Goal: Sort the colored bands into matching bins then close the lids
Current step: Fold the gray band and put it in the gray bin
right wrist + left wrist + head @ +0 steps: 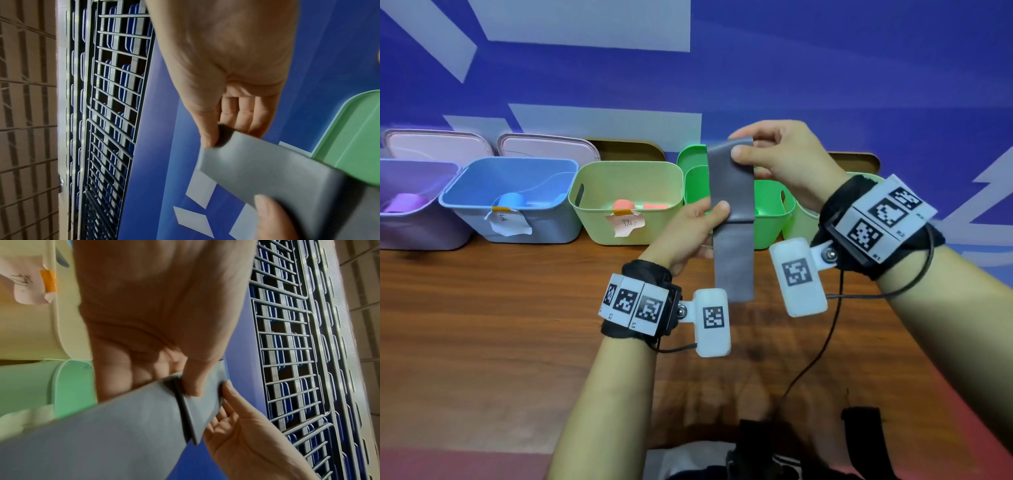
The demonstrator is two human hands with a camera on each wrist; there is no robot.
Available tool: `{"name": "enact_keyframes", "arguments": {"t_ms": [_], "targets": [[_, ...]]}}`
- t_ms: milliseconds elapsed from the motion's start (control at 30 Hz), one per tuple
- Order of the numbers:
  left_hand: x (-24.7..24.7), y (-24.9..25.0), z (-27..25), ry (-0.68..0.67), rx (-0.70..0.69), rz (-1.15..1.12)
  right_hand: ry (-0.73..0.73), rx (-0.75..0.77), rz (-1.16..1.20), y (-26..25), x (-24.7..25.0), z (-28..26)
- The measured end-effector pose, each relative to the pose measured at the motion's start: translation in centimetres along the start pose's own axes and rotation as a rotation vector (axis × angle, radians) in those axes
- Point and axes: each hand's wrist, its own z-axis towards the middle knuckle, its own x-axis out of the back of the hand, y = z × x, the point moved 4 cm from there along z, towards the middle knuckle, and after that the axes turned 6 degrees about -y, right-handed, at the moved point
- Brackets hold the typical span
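Observation:
A flat grey band (731, 219) hangs upright in the air in front of the bright green bin (774, 209). My right hand (750, 150) pinches its top end between thumb and fingers. My left hand (714, 214) pinches it at mid-height, where a fold crosses it; the lower part dangles free. In the left wrist view the grey band (123, 426) runs across, with my left thumb (197, 379) on it. In the right wrist view my right hand (213, 138) pinches the grey band (267, 170) at its corner.
Open bins line the back of the wooden table (517, 308): purple (410, 219), blue (517, 212), pale green (626, 205) with coral pieces inside, bright green, and another pale one (803, 219) behind my right wrist. Lids (548, 147) lean against the blue wall.

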Motion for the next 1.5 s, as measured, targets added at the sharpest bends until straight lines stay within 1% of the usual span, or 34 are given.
{"name": "enact_keyframes", "arguments": {"t_ms": [67, 167, 233, 400, 567, 700, 767, 867, 933, 967, 1000, 1100, 1133, 1167, 1233, 1267, 1333, 1400, 1500], "targets": [[-0.2, -0.4, 0.1, 0.009, 0.092, 0.018, 0.020, 0.038, -0.034, -0.6, 0.3, 0.0], [-0.6, -0.6, 0.4, 0.026, 0.136, -0.065, 0.050, 0.080, -0.084, -0.9, 0.8, -0.2], [-0.8, -0.7, 0.7, 0.034, 0.139, -0.179, 0.069, 0.091, -0.061, -0.6, 1.2, -0.5], [-0.6, -0.8, 1.3, 0.054, 0.123, -0.545, 0.060, 0.138, -0.041, 0.6, 1.2, -1.7], [-0.6, -0.4, 1.3, 0.082, 0.107, -0.769, -0.017, 0.196, -0.187, 1.4, -0.2, -2.9], [-0.2, -0.5, 1.0, 0.106, 0.076, -0.794, -0.098, 0.256, -0.285, 1.9, -1.0, -3.7], [0.3, -0.8, 0.9, 0.149, 0.082, -0.782, -0.127, 0.282, -0.367, 2.2, -1.2, -3.9], [0.8, -0.7, 0.8, 0.204, 0.082, -0.666, -0.168, 0.297, -0.435, 3.1, -1.5, -4.5], [0.8, -0.4, 0.7, 0.239, 0.060, -0.609, -0.205, 0.287, -0.412, 3.6, -1.6, -4.6], [0.8, -0.3, 0.7, 0.254, 0.047, -0.589, -0.201, 0.264, -0.371, 3.7, -1.6, -4.6], [0.7, -0.3, 0.7, 0.269, 0.030, -0.576, -0.167, 0.242, -0.322, 3.7, -1.4, -4.5], [0.4, 0.0, 0.8, 0.307, -0.040, -0.583, 0.057, 0.264, -0.274, 2.9, -0.4, -3.5], [0.4, 0.2, 0.8, 0.313, -0.066, -0.583, 0.093, 0.243, -0.281, 2.9, -0.3, -3.0], [0.3, 0.4, 0.8, 0.312, -0.091, -0.581, 0.093, 0.186, -0.290, 3.1, -0.4, -2.4], [0.2, 0.9, 0.8, 0.288, -0.135, -0.587, 0.040, 0.050, -0.330, 3.9, -0.8, -1.5], [0.0, 1.1, 0.8, 0.270, -0.152, -0.597, 0.026, 0.014, -0.351, 4.1, -1.0, -1.2], [-0.2, 1.6, 0.5, 0.232, -0.176, -0.633, 0.038, 0.006, -0.368, 4.0, -1.1, -1.0], [-0.4, 2.0, 0.2, 0.222, -0.185, -0.681, 0.045, 0.021, -0.406, 3.6, -1.1, -1.0], [-0.2, 2.1, 0.3, 0.274, -0.184, -0.696, 0.005, 0.038, -0.428, 3.0, -1.4, -1.1]]}}
